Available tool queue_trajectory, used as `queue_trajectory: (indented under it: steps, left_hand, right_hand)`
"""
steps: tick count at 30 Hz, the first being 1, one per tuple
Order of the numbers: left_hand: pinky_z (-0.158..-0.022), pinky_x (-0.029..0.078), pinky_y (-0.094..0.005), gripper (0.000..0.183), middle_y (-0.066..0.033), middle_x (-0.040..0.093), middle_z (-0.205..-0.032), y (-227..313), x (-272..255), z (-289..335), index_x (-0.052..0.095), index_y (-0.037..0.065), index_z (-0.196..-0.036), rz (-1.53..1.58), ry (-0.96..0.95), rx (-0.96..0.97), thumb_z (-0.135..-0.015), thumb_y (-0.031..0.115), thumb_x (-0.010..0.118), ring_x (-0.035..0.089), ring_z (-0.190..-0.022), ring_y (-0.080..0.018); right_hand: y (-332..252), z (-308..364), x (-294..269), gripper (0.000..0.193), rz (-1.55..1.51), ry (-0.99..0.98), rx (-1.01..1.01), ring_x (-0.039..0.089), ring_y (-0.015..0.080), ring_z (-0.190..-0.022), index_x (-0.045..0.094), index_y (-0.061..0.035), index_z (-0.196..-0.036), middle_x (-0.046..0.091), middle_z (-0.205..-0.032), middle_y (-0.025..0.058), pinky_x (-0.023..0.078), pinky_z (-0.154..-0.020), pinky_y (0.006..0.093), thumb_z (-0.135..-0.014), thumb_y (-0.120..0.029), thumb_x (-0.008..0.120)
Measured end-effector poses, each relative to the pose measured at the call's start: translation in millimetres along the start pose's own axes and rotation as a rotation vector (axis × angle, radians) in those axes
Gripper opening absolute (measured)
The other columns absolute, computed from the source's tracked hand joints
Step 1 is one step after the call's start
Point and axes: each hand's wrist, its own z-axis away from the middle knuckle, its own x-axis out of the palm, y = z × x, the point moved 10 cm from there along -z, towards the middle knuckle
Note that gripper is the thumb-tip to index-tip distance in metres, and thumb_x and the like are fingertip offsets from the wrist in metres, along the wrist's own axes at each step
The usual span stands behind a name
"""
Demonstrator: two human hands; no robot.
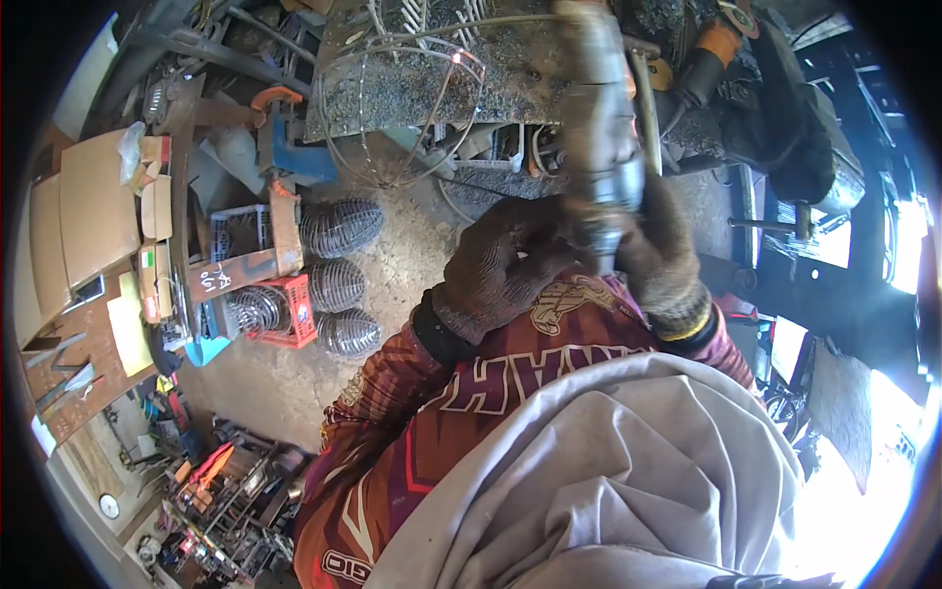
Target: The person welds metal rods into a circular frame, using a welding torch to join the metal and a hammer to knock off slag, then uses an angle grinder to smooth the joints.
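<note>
A pale grey cloth (589,471) lay in folds nearest the camera, over a maroon patterned shirt (392,461) with large lettering across the chest. Just beyond, both hands wore brown knitted gloves and came together in front of the chest. The left hand (505,265) had its fingers curled inward, their tips against the lower end of a long metal piece (601,128). The right hand (667,260) closed around the same end from the other side. The piece stood between the two hands, its far end reaching out over the bench; it was badly blurred, so it may have been a tool, but its kind could not be made out.

Past the hands, to the left of the metal piece, a round wire frame (429,123) sat at the near edge of a dark, crusted workbench (530,93), with a bright spot on its upper rim. An orange-and-dark power tool (721,41) lay to the right. On the floor (255,383) to the left, three rounded wire cages (339,285) lay in a row beside a red crate (299,312). Farther left were cardboard sheets (98,206).
</note>
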Motion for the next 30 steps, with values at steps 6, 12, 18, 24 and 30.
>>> queue_trajectory:
  steps: [6, 12, 18, 24, 30]
  left_hand:
    - [-0.097, 0.045, -0.0426, 0.057, -0.0151, 0.054, -0.123, -7.4, -36.0, 41.5, 0.048, 0.002, -0.130, -0.071, 0.215, -0.047, -0.087, 0.029, 0.073, 0.054, -0.114, -0.0290]
    - [-0.088, 0.049, -0.0440, 0.050, -0.0146, 0.061, -0.110, -29.5, -72.8, 106.1, 0.051, 0.001, -0.124, -0.447, 0.405, 0.072, -0.091, 0.035, 0.069, 0.061, -0.101, -0.0299]
    - [-0.082, 0.055, -0.0415, 0.054, -0.0111, 0.056, -0.114, -58.9, -127.3, 157.8, 0.047, 0.005, -0.130, 0.378, 0.932, -0.136, -0.087, 0.030, 0.068, 0.062, -0.094, -0.0260]
    - [-0.086, 0.056, -0.0488, 0.046, -0.0087, 0.055, -0.115, -58.9, -158.9, 172.1, 0.048, 0.006, -0.129, 0.543, 0.923, 0.025, -0.086, 0.018, 0.060, 0.061, -0.095, -0.0249]
    - [-0.088, 0.056, -0.0517, 0.047, -0.0089, 0.054, -0.114, -60.4, -144.4, 151.7, 0.048, 0.004, -0.129, 0.598, 0.835, 0.041, -0.085, 0.014, 0.061, 0.062, -0.096, -0.0257]
  right_hand:
    - [-7.0, -14.3, 86.0, 0.065, 0.307, -0.124, -0.307, 0.063, 0.0342, -0.106, 0.049, 0.0065, -0.135, 0.063, -0.119, 0.0230, 0.049, -0.091, 0.0412, -0.091, -0.036, 0.071]
    - [-15.3, -3.6, 166.3, 0.055, 0.254, -0.378, -0.468, 0.062, 0.0369, -0.104, 0.055, 0.0058, -0.132, 0.062, -0.111, 0.0219, 0.047, -0.092, 0.0452, -0.095, -0.034, 0.065]
    - [-24.7, -9.7, 132.8, 0.046, 0.535, -0.264, -0.790, 0.064, 0.0350, -0.098, 0.059, 0.0049, -0.124, 0.062, -0.111, 0.0225, 0.052, -0.086, 0.0400, -0.093, -0.029, 0.068]
    - [23.8, -78.5, -108.0, 0.053, 1.473, 0.312, 0.124, 0.066, 0.0388, -0.105, 0.062, -0.0081, -0.126, 0.068, -0.110, 0.0236, 0.052, -0.086, 0.0475, -0.092, -0.049, 0.057]
    - [63.2, -103.3, -147.8, 0.050, 1.593, 0.161, 0.357, 0.066, 0.0404, -0.103, 0.069, -0.0090, -0.115, 0.070, -0.106, 0.0226, 0.051, -0.089, 0.0493, -0.093, -0.050, 0.051]
